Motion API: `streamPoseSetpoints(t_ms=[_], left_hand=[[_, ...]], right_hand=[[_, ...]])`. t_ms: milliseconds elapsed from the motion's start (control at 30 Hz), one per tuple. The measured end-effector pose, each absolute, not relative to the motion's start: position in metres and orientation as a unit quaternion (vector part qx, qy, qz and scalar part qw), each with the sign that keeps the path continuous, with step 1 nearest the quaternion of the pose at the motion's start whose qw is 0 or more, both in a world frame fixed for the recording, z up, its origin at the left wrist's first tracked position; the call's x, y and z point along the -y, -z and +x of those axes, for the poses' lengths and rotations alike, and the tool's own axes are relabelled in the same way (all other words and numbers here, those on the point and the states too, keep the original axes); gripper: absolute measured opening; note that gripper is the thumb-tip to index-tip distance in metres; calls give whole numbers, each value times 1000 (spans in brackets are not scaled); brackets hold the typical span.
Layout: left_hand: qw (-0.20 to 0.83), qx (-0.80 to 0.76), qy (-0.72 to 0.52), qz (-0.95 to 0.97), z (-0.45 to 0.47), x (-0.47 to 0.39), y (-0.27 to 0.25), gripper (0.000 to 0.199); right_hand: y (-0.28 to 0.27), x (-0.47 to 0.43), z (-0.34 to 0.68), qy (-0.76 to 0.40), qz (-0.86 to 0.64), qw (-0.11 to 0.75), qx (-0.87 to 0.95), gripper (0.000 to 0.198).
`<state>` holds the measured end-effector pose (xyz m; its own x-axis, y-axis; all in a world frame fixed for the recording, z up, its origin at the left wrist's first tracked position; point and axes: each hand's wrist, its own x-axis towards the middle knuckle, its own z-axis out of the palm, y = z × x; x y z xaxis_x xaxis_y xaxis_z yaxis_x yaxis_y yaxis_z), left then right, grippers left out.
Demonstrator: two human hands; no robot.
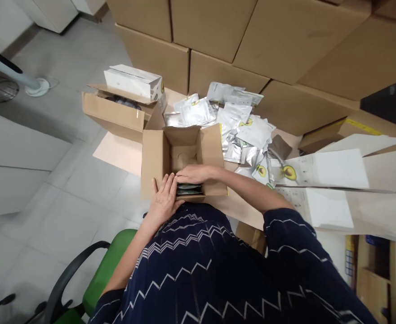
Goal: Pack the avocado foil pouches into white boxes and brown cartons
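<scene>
An open cardboard box stands at the table's near edge, close to my body, its side flaps folded outward. Dark flat pouches stand on edge in the near end of its inside; the far end shows bare cardboard. My left hand lies on the box's near left corner, fingers apart, fingertips at the rim. Reaching in from the right, my right hand lies across the pouches with fingers stretched out. Its fingertips meet those of my left hand, and its underside is hidden.
Silver pouches with avocado prints lie heaped behind the box. At the left stand another open carton and a white box. Large cartons are stacked behind. Opened white boxes lie right; a green chair is at lower left.
</scene>
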<state>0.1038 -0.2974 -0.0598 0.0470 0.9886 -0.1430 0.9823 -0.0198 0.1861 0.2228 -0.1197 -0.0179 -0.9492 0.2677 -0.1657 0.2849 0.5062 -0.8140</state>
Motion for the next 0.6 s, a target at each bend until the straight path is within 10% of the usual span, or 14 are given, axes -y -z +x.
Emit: streamPoseSetpoints(t_ms=[100,167,333,600], left_hand=[[114,-691,-4,714,103,297,62,77],[111,-692,-4,714,103,297,63,74],[102,-688,-5,719,102,298,67,71],[98,-690,15,717,104,296,66,71]], right_hand=[[-13,113,262,579,135,-51,-802,32],[-20,105,301,607,258,-252,-708,36],[27,77,414,379,565,-617,-395,30],[136,43,474,301,771,-242,-507,53]])
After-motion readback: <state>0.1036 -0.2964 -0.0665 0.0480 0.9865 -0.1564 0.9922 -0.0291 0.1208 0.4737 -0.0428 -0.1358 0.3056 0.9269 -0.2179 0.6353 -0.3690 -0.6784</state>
